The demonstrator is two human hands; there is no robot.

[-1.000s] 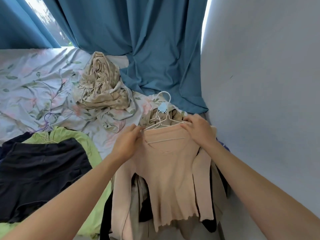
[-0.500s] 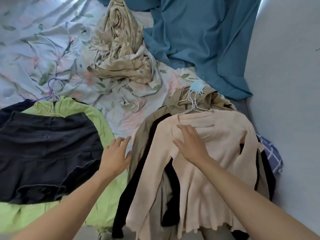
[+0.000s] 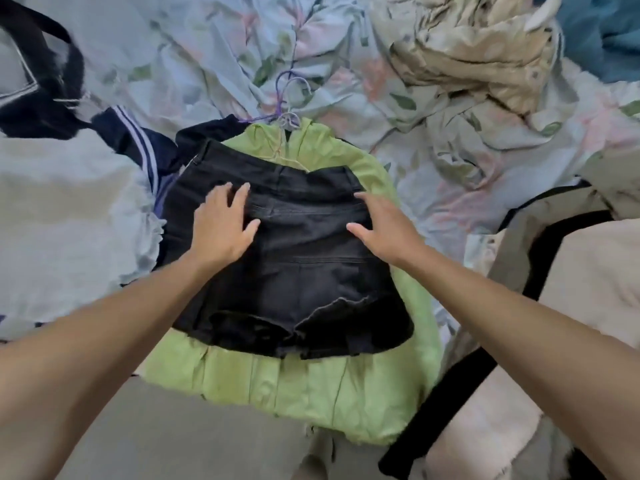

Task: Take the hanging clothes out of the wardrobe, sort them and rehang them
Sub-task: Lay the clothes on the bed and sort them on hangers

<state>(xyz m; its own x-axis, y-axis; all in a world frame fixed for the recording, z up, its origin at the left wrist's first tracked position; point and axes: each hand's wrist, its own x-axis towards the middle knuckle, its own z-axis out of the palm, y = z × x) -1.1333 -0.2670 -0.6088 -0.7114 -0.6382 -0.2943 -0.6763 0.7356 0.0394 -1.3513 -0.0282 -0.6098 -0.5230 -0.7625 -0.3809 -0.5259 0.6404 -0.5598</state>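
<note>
Black denim shorts (image 3: 298, 268) lie flat on top of a lime-green garment (image 3: 311, 386) on the bed. A purple hanger hook (image 3: 287, 98) sticks out above the green collar. My left hand (image 3: 221, 226) rests on the left side of the shorts' waist, fingers spread. My right hand (image 3: 384, 230) hovers over or touches the right side, fingers apart. Neither hand grips anything. At the right edge lies the pile with the peach top (image 3: 595, 278) and a black garment (image 3: 464, 400).
A floral bedsheet (image 3: 214, 46) covers the bed. A crumpled beige floral cloth (image 3: 478, 53) lies at the upper right. A navy garment with white stripes (image 3: 138, 143) and a pale blue garment (image 3: 62, 216) lie at the left. Blue curtain (image 3: 602, 32) shows at the top right.
My view has swung left from the peach-top pile to the green and black pile. Both hands have left the peach top and now sit over the black shorts.
</note>
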